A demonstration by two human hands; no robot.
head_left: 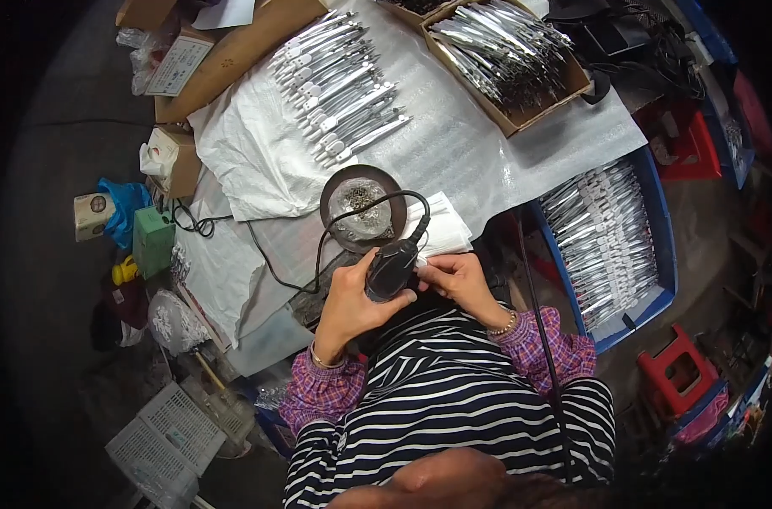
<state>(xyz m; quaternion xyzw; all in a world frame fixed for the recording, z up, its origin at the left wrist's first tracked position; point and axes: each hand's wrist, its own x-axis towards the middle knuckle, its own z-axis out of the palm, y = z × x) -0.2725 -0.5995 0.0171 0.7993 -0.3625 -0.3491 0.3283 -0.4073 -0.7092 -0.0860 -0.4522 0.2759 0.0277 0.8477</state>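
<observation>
Hands meet at table (521, 127) edge, just below round dark dish (365, 208) w/ small metal bits. Left hand (352, 297) wraps a black corded power tool (392, 267), fingers closed round its body; cord loops up over the dish. Right hand (455, 278) pinches sth small at tool tip, too hidden to ID. White packets (443, 229) lie just beside. Rows of silver metal parts (343, 81) lie on white foam sheet further back; blue crate (606, 242) at right holds more.
</observation>
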